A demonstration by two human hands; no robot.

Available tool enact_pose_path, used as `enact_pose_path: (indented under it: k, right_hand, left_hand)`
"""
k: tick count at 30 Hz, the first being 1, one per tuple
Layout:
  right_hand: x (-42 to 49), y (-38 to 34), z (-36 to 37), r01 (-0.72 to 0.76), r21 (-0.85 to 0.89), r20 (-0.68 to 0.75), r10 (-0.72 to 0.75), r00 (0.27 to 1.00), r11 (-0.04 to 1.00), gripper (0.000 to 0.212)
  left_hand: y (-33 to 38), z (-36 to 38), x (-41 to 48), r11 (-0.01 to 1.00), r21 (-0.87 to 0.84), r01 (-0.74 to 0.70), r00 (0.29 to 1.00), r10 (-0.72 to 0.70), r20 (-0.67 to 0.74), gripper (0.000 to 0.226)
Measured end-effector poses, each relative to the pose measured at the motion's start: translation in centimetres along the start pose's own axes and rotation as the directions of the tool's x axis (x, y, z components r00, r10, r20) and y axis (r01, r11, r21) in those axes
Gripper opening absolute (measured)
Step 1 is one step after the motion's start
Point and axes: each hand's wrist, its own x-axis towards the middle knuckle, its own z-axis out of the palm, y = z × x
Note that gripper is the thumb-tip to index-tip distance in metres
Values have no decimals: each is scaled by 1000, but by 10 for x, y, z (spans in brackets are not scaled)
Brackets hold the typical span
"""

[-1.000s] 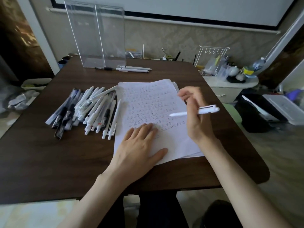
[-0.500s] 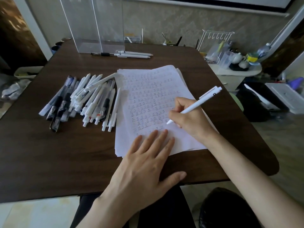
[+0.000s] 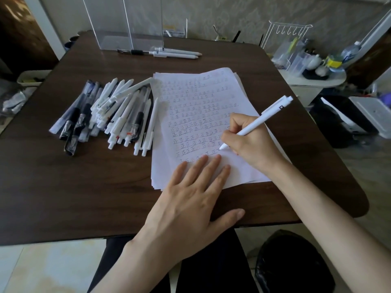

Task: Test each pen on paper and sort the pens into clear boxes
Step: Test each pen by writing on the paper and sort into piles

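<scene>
Pen (image 3: 261, 121), white, with its clicker end up and to the right, lies in your right grip (image 3: 251, 142). Thumb and curled fingers pinch it low on the barrel, and the tip points down-left onto the paper (image 3: 201, 96), at the end of a lower row of written marks. The heel of that grip rests on the right part of the sheet, and your forearm runs back toward the near right corner of the desk (image 3: 84, 187).

Your left grip (image 3: 190, 199) holds nothing. It lies flat, palm down, with the fingers straight and a little spread. Its fingertips are on the near part of the paper stack and its thumb is out along the desk's front edge.

Just left of the paper is the heap of pens (image 3: 110, 115), white and dark ones mixed. At the far side the clear boxes (image 3: 127, 22) stand upright, and just in front of them three pens (image 3: 169, 52) lie on the desk.
</scene>
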Motion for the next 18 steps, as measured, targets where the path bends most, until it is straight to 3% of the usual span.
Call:
enact_pose_path:
  k: [18]
  right_hand:
    - [-2,0,0,-13,52,53,11,999,999,31]
  left_hand:
    - [2,-3,-1,998,-57,27,999,-28,-17,71]
